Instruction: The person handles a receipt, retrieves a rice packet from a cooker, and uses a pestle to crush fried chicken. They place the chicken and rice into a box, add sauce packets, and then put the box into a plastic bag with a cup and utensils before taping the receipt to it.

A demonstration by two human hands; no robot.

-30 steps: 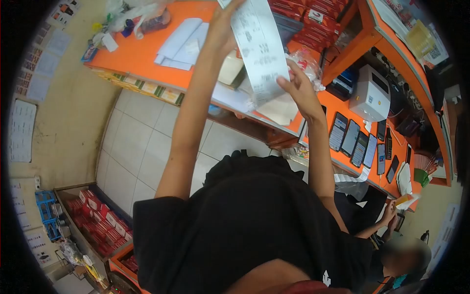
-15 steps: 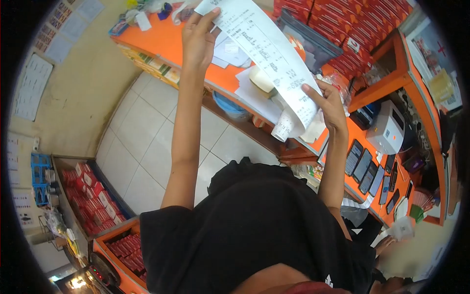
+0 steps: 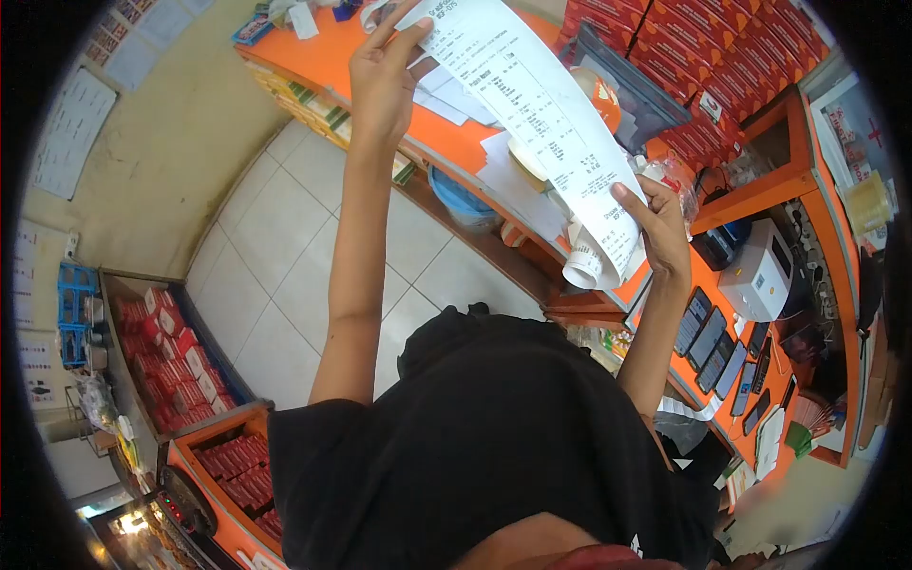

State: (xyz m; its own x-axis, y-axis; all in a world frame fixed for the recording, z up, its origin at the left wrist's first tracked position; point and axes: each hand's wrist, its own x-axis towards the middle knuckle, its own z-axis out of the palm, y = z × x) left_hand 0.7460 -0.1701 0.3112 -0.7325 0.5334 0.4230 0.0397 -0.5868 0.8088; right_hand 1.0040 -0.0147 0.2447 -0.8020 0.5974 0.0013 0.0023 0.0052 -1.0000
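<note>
A long white printed paper strip [image 3: 532,114] is stretched diagonally between my two hands above the orange counter. My left hand [image 3: 385,81] pinches its upper left end between thumb and fingers. On the right edge, near the lower end, my right hand [image 3: 660,223] grips the strip with the thumb on the printed side. The strip's bottom end curls into a loose roll [image 3: 586,266] just left of my right hand. Beneath the strip, white sheets [image 3: 518,190] lie on the counter, partly hidden by it.
Red boxes [image 3: 703,47] are stacked behind the counter [image 3: 328,66]. To the right are a white printer [image 3: 757,271] and several phones [image 3: 711,337]. A blue bucket [image 3: 463,195] sits under the counter. More red boxes [image 3: 176,361] fill a bin at left.
The strip has swung from nearly upright to a diagonal, showing more of its length, and its lower end now curls. My right hand has moved right and down. The view has shifted.
</note>
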